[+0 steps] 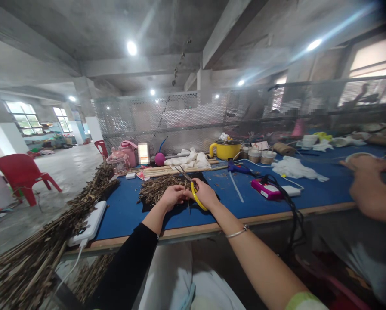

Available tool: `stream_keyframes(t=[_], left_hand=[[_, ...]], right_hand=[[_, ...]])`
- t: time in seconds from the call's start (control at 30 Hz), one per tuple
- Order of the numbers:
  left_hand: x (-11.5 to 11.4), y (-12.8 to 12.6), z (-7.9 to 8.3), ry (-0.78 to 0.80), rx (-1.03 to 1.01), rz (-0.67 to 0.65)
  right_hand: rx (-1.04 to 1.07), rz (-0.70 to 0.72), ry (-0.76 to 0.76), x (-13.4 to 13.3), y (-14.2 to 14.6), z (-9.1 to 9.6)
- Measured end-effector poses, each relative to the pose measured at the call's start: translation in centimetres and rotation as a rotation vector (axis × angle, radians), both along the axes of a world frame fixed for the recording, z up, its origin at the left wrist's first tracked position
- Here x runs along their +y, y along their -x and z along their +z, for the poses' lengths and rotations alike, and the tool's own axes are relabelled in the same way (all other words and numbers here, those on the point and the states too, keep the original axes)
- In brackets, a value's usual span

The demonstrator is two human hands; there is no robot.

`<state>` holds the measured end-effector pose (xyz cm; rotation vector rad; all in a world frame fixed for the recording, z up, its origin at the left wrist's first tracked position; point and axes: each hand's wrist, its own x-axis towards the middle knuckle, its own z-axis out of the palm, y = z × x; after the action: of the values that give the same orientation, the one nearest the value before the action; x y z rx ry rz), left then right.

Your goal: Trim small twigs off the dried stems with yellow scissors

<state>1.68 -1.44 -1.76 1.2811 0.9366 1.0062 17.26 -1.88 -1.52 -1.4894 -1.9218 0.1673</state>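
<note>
My right hand [205,194] is closed around scissors with yellow handles [197,200]; their blades are apart and point up and away to the left. Fingertips of my left hand [172,197] are pinched together and meet those of the right hand. What they pinch is too small to make out, though a thin dark sprig [189,209] hangs below the fingertips. Just behind both hands, a heap of dried brown plant pieces [160,186] lies on a black cloth [145,205] on the blue table [120,219].
Long dried stalks [47,237] overhang the left edge beside a white power bank [94,219]. Wooden sticks [167,171], a yellow pot [228,150] and a glue gun [239,168] stand behind. Rightward are a magenta box [266,189], black cables [288,202] and a co-worker's arm [370,189].
</note>
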Motion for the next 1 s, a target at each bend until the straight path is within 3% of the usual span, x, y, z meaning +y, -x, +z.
stream_keyframes(t=[0.2,0.57,0.77,1.0], left_hand=[[0.15,-0.06,-0.11,0.020,0.007,0.031],[0.26,-0.03,-0.23,0.044,-0.014,0.053],[0.29,0.12,-0.22,0.014,-0.033,0.057],[0.46,0.22,-0.44,-0.015,-0.018,0.070]], right_hand=[[-0.017,-0.047,0.015,0.34,0.07,-0.31],[0.013,-0.014,-0.010,0.98,-0.07,-0.70],[-0.058,-0.081,0.029,0.56,-0.03,-0.36],[-0.077,-0.024,0.006,0.26,0.03,-0.36]])
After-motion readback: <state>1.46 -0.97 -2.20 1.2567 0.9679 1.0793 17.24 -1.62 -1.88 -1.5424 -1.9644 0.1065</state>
